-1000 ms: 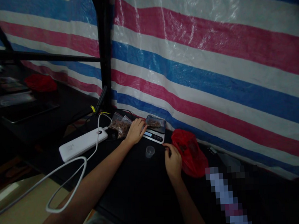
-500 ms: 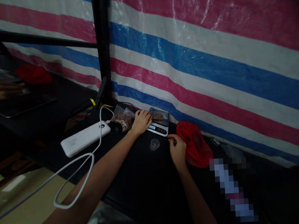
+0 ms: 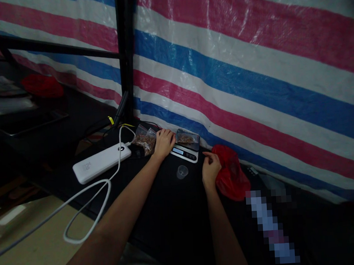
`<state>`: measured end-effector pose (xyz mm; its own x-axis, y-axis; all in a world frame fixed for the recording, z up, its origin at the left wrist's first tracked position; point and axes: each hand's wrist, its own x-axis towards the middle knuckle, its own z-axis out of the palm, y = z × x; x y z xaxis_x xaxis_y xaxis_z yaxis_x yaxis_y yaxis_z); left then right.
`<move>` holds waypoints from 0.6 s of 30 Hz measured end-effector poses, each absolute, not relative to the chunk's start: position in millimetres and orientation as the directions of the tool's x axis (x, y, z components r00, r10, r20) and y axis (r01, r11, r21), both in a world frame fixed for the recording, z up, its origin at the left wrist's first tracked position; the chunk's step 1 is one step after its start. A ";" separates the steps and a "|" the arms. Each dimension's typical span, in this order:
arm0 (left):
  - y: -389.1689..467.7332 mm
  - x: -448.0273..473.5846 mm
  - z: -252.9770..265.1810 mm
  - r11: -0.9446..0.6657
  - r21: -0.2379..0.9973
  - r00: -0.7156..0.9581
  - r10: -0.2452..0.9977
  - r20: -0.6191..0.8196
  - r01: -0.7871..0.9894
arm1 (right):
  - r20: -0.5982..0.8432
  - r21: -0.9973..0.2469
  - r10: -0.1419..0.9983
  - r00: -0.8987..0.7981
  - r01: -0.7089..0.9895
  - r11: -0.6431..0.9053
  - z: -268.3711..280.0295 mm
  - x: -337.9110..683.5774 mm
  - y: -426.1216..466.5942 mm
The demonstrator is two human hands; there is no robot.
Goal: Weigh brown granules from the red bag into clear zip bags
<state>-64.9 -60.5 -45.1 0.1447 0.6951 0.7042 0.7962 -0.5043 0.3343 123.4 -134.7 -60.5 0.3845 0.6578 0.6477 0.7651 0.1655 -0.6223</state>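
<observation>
While my left hand (image 3: 164,143) rests flat on the scale's (image 3: 184,153) left edge, holding nothing, a small bag (image 3: 187,138) lies on it. My right hand (image 3: 211,169), loosely curled and empty, touches the red bag (image 3: 231,173).

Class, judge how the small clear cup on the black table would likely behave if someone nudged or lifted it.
The clear cup looks thin and empty, so probably very light. Standing alone and upright, it would likely slide or tip at a nudge. Once tipped, its round wall may let it roll.

The scene is dimly lit; the black counter (image 3: 170,213) is lost in shadow, glare is seen on the striped tarpaulin (image 3: 250,64), and edges are bent.
</observation>
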 end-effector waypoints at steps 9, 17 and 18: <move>-37.8 -63.2 -47.2 -0.492 0.489 0.008 0.711 0.704 0.720 | 0.477 -0.795 0.789 0.387 0.572 0.201 -69.1 139.0 -57.5; -38.8 -58.2 -50.0 -0.615 0.514 0.149 0.715 0.683 0.597 | 0.558 -0.721 0.789 0.258 0.622 0.306 -48.9 139.9 -43.5; -39.2 -58.1 -50.2 -0.624 0.507 0.172 0.714 0.678 0.595 | 0.556 -0.704 0.800 0.224 0.639 0.310 -47.1 139.2 -43.4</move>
<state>-58.1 -39.2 -50.2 0.1718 0.7144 0.6783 0.5946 -0.6242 0.5068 139.2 -43.4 -47.1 0.2239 0.8004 0.5560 0.6388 0.3103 -0.7040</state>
